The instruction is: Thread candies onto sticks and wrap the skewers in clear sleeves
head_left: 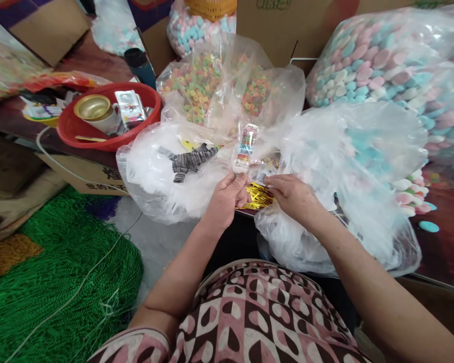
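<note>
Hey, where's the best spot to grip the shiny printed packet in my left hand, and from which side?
Probably the far end of the printed packet, coming from the right: your left hand pinches its near end, its long shape sticks out past that grip, and your right hand is on that side.

The packet point(246, 146) mid-frame is too small to read, what the right hand point(292, 195) holds cannot be told, and the top edge crops the basket point(212, 9) at upper centre.
</note>
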A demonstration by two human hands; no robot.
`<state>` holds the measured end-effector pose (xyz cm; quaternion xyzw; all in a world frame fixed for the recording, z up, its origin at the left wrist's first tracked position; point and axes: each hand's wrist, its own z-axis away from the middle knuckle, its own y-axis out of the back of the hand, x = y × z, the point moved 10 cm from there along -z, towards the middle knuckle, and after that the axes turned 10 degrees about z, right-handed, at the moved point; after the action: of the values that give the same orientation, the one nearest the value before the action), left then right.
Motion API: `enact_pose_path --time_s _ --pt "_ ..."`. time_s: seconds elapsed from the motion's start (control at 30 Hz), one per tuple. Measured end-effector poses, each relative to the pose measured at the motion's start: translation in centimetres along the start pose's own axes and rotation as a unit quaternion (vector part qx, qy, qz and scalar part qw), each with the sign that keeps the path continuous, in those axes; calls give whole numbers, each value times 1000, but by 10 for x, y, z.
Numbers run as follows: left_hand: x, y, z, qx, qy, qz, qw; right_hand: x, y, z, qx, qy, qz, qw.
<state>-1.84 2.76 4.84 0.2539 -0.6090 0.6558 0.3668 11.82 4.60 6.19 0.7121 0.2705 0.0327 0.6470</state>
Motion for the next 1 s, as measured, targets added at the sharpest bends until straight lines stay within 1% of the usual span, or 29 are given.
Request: enact_pose_path --time_s 0.07,0.13,0.2,0.27,0.33,0.37,0.4,0.47,0.53,0.57,0.63,0.67,0.73,0.8,0.9,1.0 --pt "0 5 2 7 7 36 999 -3 -18 -6 -43 33 102 993" --pt "-4 7 4 10 19 55 998 -1 -29 -10 -67 40 163 983" --pt "-9 6 5 7 34 63 997 2 -34 -12 -76 43 185 979" --pt "-14 5 5 4 44 68 997 3 -35 -13 -73 51 174 981" --pt "-15 5 4 3 48 70 996 5 -32 -14 -59 51 139 987" --pt "-16 4 4 2 51 68 996 8 -27 -13 -46 39 117 991" --pt "-17 4 4 0 56 64 996 13 -21 -12 -25 13 91 995" --pt "-24 2 4 -8 74 46 996 27 -3 -4 27 -60 13 998" --pt "-34 -1 4 -18 94 19 995 36 10 10 65 -127 -105 984" --pt "-40 -3 4 -23 101 4 995 37 13 17 68 -147 -169 972" --pt "-52 -8 5 -30 108 -30 993 29 16 29 58 -157 -268 949" --pt "-59 -11 6 -32 109 -51 992 24 18 34 55 -156 -286 944" --pt "-69 -17 6 -32 104 -104 989 15 26 43 74 -152 -257 951" --pt "-74 -22 7 -27 86 -161 983 10 35 50 113 -151 -183 965" --pt "-74 -32 7 -37 47 -223 973 10 41 57 155 -151 -96 972" --pt "-68 -42 7 -55 -6 -245 968 13 43 62 181 -157 -52 970"
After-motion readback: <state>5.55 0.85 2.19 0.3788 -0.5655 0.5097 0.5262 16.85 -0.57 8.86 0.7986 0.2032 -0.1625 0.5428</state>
